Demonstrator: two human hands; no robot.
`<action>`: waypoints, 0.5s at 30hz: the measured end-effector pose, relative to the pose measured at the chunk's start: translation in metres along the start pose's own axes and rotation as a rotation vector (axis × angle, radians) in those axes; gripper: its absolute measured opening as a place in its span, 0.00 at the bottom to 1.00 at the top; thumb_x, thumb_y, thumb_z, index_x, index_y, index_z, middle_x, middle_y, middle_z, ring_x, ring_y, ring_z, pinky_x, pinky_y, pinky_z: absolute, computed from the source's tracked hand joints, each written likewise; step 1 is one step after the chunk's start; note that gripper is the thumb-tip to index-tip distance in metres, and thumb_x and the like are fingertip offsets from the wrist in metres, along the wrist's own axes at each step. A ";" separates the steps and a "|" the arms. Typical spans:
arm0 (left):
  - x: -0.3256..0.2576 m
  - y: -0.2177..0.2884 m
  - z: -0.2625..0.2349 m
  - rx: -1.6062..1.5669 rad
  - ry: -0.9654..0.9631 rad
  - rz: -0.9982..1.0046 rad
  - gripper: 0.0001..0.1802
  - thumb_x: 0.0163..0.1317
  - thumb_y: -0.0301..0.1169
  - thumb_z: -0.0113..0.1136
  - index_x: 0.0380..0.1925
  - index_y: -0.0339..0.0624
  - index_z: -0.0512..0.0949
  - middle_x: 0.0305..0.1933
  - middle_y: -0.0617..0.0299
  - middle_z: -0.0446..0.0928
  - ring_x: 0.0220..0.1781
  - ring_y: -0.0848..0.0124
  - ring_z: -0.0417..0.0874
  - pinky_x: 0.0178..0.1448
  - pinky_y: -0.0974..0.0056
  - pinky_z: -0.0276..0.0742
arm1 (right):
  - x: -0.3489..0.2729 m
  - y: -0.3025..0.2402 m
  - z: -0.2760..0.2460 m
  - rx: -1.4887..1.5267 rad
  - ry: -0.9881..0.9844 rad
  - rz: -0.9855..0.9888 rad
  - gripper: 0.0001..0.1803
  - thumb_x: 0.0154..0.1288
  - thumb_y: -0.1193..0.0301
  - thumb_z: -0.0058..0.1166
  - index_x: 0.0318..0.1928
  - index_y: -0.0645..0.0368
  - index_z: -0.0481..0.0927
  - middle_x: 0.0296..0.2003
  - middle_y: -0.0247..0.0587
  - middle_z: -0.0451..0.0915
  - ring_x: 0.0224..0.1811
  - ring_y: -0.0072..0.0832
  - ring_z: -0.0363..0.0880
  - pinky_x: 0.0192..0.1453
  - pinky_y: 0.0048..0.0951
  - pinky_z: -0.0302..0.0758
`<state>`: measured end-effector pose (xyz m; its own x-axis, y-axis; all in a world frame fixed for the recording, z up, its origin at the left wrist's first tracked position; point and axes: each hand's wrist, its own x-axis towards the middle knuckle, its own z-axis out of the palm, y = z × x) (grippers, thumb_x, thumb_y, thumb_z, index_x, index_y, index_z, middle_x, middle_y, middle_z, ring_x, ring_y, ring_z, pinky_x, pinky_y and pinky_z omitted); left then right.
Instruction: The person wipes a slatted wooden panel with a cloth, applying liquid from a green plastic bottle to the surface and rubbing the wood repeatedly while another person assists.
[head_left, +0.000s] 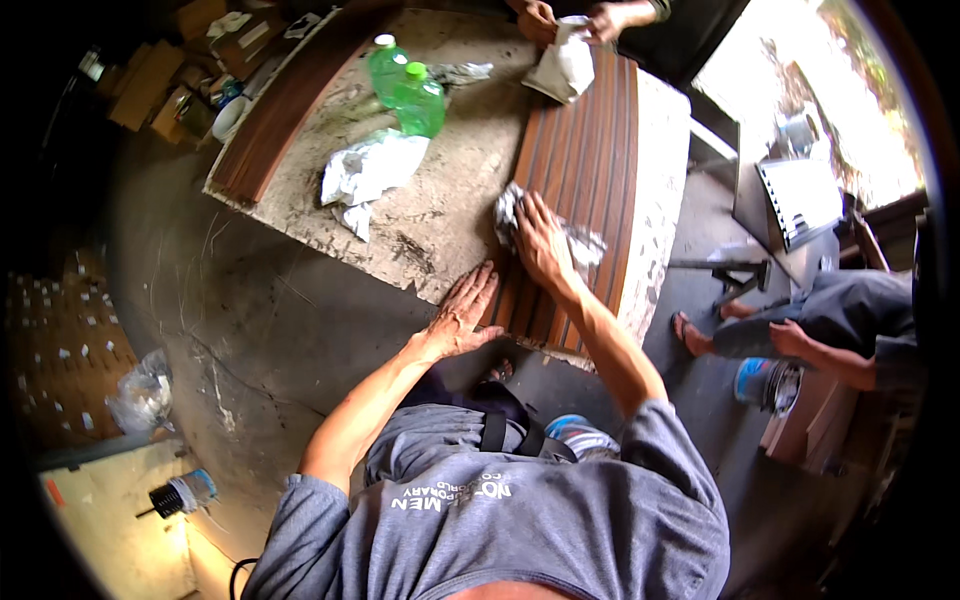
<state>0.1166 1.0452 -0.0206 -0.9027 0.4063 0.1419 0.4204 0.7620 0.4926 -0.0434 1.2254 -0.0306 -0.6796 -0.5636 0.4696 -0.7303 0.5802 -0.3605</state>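
A brown wooden panel with dark lengthwise stripes [590, 140] lies along the right side of a worn, stained table [455, 150]. My right hand [543, 243] presses a crumpled grey-white rag [585, 245] onto the panel's near half, and the rag bunches out on both sides of the fingers. Flat against the panel's near left edge rests my left hand [465, 312], fingers stretched out and holding nothing. At the panel's far end, another person's hands [610, 20] hold a whitish cloth or bag [565, 68].
Two green plastic bottles [418, 100] stand on the table near a crumpled white cloth [375, 170]. More dark wooden boards [300, 95] lie along the table's left side. On the right, a seated person [830, 330] is near a blue bucket [757, 382].
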 end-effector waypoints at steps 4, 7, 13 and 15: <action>0.000 -0.005 -0.021 -0.189 -0.034 -0.072 0.39 0.57 0.42 0.66 0.65 0.31 0.67 0.71 0.36 0.62 0.74 0.51 0.64 0.75 0.53 0.61 | -0.024 -0.029 -0.020 0.161 -0.094 0.131 0.22 0.69 0.71 0.51 0.60 0.67 0.74 0.64 0.57 0.69 0.71 0.50 0.62 0.73 0.43 0.61; -0.003 -0.030 -0.055 -0.649 0.037 -0.370 0.25 0.60 0.37 0.64 0.54 0.32 0.78 0.54 0.40 0.80 0.55 0.59 0.83 0.59 0.59 0.79 | -0.019 -0.043 -0.039 0.657 0.048 0.595 0.20 0.74 0.68 0.47 0.60 0.67 0.74 0.58 0.53 0.77 0.62 0.41 0.73 0.68 0.35 0.66; 0.017 -0.170 -0.145 -0.176 0.555 -0.395 0.24 0.64 0.41 0.59 0.54 0.34 0.76 0.51 0.46 0.81 0.51 0.52 0.83 0.53 0.56 0.79 | 0.024 -0.098 -0.051 0.842 0.314 0.807 0.23 0.77 0.58 0.44 0.50 0.69 0.79 0.39 0.37 0.82 0.40 0.22 0.75 0.46 0.26 0.72; 0.032 -0.224 -0.168 -0.131 0.510 -0.414 0.27 0.62 0.41 0.64 0.57 0.38 0.74 0.55 0.45 0.78 0.58 0.49 0.78 0.61 0.53 0.74 | 0.047 -0.119 -0.037 0.973 0.427 0.806 0.23 0.77 0.58 0.44 0.50 0.70 0.79 0.39 0.37 0.82 0.39 0.21 0.75 0.45 0.25 0.72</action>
<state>-0.0218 0.8031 0.0177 -0.9309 -0.2202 0.2915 0.0448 0.7231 0.6893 0.0137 1.1514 0.0641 -0.9978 0.0668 0.0044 -0.0106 -0.0920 -0.9957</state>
